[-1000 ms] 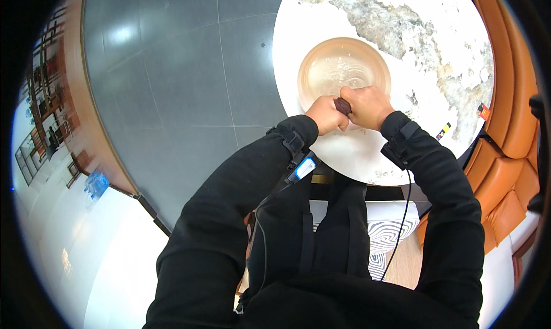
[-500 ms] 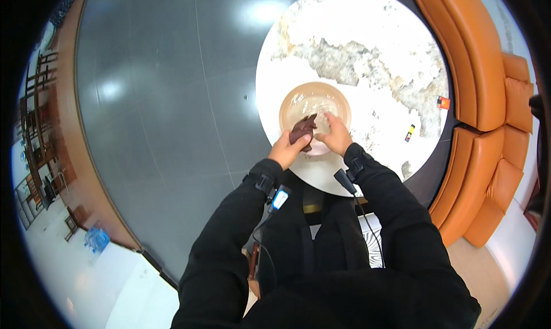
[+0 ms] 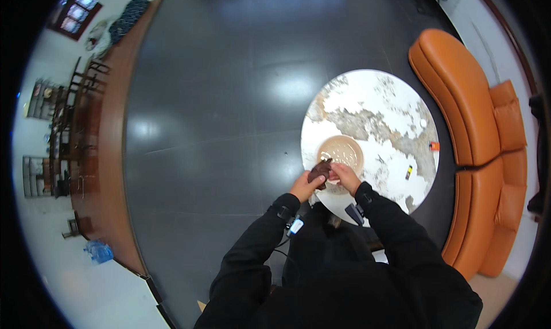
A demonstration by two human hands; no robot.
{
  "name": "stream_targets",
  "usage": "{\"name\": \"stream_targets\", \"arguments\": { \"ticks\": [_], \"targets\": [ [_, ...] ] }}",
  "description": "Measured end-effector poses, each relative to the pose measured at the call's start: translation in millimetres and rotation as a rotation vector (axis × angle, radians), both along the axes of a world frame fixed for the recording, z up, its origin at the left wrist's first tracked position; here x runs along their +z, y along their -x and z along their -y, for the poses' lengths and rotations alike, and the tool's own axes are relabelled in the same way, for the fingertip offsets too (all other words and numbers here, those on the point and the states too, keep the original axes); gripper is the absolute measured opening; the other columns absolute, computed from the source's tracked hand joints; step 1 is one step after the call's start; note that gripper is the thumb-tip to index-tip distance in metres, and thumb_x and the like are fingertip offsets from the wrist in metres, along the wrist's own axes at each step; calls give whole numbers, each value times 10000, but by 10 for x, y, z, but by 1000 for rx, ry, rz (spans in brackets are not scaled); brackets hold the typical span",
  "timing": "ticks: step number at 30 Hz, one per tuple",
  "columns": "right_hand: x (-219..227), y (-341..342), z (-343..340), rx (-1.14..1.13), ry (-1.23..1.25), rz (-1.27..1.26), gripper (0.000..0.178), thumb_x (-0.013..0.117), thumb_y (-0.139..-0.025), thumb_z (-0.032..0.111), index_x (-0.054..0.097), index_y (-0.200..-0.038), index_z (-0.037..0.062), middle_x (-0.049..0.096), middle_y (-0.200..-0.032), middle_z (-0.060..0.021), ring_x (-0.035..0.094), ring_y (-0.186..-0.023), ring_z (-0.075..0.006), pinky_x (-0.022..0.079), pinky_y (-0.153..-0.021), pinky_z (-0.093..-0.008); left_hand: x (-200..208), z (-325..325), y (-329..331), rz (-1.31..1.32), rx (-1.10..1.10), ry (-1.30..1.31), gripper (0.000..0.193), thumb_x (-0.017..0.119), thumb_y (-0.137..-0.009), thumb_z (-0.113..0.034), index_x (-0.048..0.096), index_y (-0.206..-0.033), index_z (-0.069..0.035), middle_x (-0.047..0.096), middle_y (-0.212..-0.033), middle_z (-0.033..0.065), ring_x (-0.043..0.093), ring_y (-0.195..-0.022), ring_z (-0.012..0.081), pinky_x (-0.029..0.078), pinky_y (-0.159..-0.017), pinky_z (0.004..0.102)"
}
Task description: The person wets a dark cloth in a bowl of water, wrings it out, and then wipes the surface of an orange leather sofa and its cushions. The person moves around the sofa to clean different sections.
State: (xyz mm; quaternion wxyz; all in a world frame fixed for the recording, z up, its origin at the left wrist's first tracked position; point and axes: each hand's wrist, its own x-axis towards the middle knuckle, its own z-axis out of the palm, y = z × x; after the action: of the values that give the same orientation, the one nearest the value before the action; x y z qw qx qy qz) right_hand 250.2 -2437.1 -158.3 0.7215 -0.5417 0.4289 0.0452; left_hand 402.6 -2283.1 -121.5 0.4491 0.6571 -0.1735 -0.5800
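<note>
A crumpled, dark brown cloth-like thing (image 3: 319, 173) is gripped in my left hand (image 3: 304, 186), with the thumb lying across it. My right hand (image 3: 346, 177) has its fingers drawn in against the right side of the same cloth. Both hands are at the near edge of a round beige basin (image 3: 354, 148). Bright glints inside the basin look like water. The basin stands on a round white table (image 3: 396, 114) with grey-brown marbling. What the right fingertips pinch is partly hidden.
On the table's right lie a small yellow and black item (image 3: 408, 172) and a small orange-red box (image 3: 434, 146). An orange curved sofa (image 3: 479, 108) borders the table's right side. Cabled devices are strapped at my wrists. A blue water bottle (image 3: 99, 251) stands far left.
My right hand has come in from open fingers to meet the brown cloth. My view has shifted, so the table and basin appear smaller and lower, with more floor showing.
</note>
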Motion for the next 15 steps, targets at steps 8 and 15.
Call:
{"name": "stream_targets", "arguments": {
  "ticks": [8,15],
  "targets": [
    [1125,-384,-921,-8,-274,384,295,451,-1048,289,564,-1228,84,686,-1070,-57,674,-857,-131,550,-654,-259,681,-902,83,244,103,20,509,621,-950,-494,539,-1182,-48,609,-808,39,535,-606,106,438,-527,253],
    [1358,-679,-1419,106,-211,300,249,503,-1034,317,581,-1166,122,700,-1027,-11,656,-838,-97,514,-626,-243,1000,-1554,-135,279,295,75,452,629,-953,-452,477,-1154,-76,601,-822,26,570,-636,110,457,-529,278]
  ]
}}
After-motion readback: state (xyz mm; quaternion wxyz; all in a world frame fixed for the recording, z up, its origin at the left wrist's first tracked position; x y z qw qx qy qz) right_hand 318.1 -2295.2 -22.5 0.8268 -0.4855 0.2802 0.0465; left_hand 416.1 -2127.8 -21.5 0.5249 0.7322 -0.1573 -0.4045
